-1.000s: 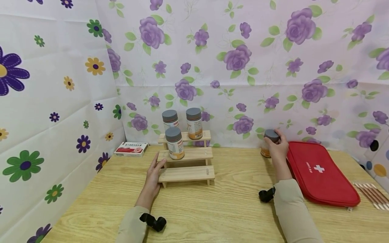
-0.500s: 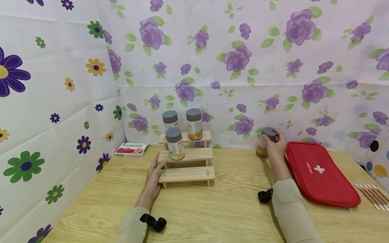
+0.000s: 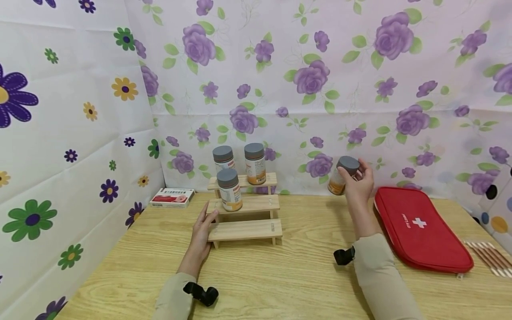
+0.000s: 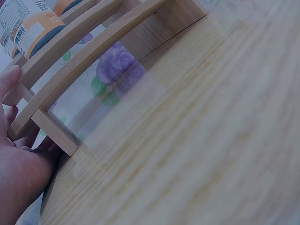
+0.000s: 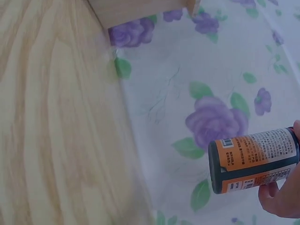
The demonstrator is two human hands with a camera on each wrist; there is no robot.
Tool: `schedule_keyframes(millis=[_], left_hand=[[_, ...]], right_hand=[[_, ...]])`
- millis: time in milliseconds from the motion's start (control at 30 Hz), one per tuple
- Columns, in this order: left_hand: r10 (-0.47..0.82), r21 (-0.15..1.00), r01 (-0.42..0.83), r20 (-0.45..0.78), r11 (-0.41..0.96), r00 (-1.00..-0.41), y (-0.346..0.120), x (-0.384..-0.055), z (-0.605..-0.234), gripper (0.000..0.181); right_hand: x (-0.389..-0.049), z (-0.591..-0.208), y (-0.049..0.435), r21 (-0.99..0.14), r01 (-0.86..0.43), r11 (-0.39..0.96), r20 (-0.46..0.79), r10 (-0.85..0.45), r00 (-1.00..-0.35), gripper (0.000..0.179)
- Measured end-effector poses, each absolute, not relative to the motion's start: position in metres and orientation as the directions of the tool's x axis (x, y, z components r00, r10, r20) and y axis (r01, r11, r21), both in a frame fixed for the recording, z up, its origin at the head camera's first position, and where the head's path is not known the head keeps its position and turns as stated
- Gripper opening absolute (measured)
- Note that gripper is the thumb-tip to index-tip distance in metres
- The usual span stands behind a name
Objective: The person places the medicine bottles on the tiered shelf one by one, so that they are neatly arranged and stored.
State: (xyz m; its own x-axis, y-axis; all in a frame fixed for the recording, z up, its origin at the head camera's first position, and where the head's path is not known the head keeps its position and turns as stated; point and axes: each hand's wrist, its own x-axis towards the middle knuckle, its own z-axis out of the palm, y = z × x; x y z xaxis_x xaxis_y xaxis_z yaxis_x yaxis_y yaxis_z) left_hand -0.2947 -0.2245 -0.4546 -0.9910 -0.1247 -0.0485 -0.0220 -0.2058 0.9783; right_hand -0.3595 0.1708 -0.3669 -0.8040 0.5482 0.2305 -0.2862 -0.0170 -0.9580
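Note:
My right hand (image 3: 360, 186) grips a pill bottle (image 3: 337, 181) near its grey cap, thumb on one side and fingers on the other. The bottle is tilted and lifted above the table; in the right wrist view its orange-and-white label (image 5: 255, 154) shows. My left hand (image 3: 201, 233) holds the left end of a three-tier wooden display stand (image 3: 246, 230), its thumb (image 4: 11, 77) by the middle tier and fingers partly hidden behind the end. Two similar bottles, left (image 3: 222, 155) and right (image 3: 255, 164), stand on the top tier. Another bottle (image 3: 230, 191) stands on the middle tier's left part.
A red first-aid pouch (image 3: 424, 231) lies right of my right arm, with a row of cotton swabs (image 3: 490, 258) beyond it. A white-and-red medicine box (image 3: 173, 198) lies at the back left. Flowered cloth (image 3: 280, 89) hangs behind the wooden table (image 3: 304, 266).
My right hand has lifted the bottle off the table beside the pouch and carried it up and left, tilting it. My left hand stays at the stand.

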Motion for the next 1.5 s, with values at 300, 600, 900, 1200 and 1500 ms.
schedule_keyframes(millis=[300,600,900,1200,1500], left_hand=[[-0.139,0.978,-0.023,-0.053,-0.206,-0.989,-0.224,-0.298,-0.458,0.071],[-0.14,0.977,-0.024,-0.054,-0.211,-0.989,-0.225,-0.297,-0.457,0.072],[-0.137,0.977,-0.02,-0.05,-0.212,-0.989,-0.225,-0.296,-0.454,0.071],[-0.136,0.98,-0.018,-0.046,-0.196,-0.99,-0.227,-0.295,-0.455,0.072],[-0.14,0.982,-0.033,-0.06,-0.186,-0.988,-0.226,-0.296,-0.456,0.072]], right_hand=[[-0.346,-0.349,0.15,-0.938,-0.345,-0.019,0.292,0.489,-0.822,0.067],[-0.327,-0.332,0.125,-0.917,-0.398,-0.018,0.363,0.375,-0.853,0.065],[-0.316,-0.33,0.098,-0.912,-0.409,0.016,0.399,0.25,-0.882,0.064],[-0.311,-0.337,0.065,-0.891,-0.453,0.014,0.45,0.154,-0.88,0.061],[-0.313,-0.344,0.042,-0.903,-0.43,0.006,0.429,0.086,-0.899,0.063]])
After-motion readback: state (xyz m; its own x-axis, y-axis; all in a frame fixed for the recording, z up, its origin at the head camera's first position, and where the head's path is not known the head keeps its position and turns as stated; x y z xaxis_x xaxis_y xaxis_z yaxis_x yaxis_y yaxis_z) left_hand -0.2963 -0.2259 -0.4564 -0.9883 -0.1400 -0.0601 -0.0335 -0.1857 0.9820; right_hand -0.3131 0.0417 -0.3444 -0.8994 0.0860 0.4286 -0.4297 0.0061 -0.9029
